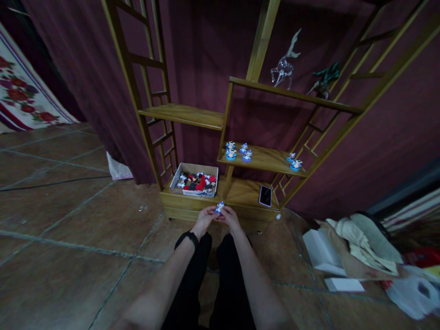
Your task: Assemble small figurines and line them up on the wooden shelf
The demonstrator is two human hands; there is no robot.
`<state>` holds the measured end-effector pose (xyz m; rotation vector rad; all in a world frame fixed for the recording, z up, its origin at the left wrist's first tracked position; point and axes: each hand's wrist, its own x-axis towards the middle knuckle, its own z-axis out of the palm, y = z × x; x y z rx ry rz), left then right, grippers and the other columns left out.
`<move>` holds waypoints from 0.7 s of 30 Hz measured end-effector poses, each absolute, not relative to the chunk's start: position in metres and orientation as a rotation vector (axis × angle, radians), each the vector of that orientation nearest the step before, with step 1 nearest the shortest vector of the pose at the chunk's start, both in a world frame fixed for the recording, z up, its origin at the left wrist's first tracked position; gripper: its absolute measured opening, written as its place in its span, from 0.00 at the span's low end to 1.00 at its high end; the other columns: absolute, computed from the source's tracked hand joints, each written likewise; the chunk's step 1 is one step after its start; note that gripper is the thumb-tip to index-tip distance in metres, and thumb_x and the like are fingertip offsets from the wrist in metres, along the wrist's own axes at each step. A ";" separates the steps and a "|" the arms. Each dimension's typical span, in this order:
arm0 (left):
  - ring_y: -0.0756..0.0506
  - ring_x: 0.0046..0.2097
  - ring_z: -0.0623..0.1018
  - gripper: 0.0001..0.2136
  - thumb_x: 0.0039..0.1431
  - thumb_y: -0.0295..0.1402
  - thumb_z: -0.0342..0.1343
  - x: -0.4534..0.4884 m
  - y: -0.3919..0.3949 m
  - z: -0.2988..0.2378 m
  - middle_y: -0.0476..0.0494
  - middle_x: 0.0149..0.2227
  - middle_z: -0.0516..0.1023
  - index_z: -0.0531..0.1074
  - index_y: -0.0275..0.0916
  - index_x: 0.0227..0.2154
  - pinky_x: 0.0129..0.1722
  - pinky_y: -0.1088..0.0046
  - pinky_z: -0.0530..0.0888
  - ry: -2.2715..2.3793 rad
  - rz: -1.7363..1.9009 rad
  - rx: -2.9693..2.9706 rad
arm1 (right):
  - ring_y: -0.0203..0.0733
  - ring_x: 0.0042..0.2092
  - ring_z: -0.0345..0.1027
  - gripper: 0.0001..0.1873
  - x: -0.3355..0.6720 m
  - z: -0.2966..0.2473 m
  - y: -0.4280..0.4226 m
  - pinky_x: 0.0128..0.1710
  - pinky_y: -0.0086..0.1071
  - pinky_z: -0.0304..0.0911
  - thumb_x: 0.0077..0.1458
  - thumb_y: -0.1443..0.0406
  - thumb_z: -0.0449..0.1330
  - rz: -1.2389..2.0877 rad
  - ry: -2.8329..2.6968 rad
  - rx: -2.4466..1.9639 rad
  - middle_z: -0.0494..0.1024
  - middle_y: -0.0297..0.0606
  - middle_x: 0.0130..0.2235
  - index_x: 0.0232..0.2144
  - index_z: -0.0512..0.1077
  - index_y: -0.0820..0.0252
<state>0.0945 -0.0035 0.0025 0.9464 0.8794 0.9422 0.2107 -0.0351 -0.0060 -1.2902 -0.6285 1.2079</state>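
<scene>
Between my left hand [205, 217] and my right hand [229, 216] is a small white figurine on a purple base [219, 208]. Both hands are closed on it with the fingertips, in front of the cabinet's lower board. Just beyond them, a cardboard box [180, 188] holds a jumble of figurines in red, black and white. On the middle shelf [266, 158] stand similar figurines: blue-based ones [230, 155] and purple-based ones [246, 156] at the left, and two blue-based ones [296, 165] at the right end.
A phone [266, 195] lies on the lower board at the right. Higher up stand a clear deer ornament [283, 68] and a dark green ornament [326, 81]. White boxes [323, 252], a cloth [360, 247] and a plastic bag [414, 293] are on the floor at right. A cable [55, 183] crosses the left floor.
</scene>
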 end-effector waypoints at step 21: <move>0.47 0.38 0.74 0.14 0.50 0.24 0.53 0.101 -0.027 0.012 0.46 0.34 0.76 0.70 0.42 0.40 0.38 0.74 0.65 1.329 0.866 1.870 | 0.38 0.29 0.68 0.20 0.208 -0.008 -0.034 0.29 0.29 0.63 0.33 0.53 0.65 1.147 -0.657 -1.368 0.76 0.33 0.27 0.28 0.71 0.61</move>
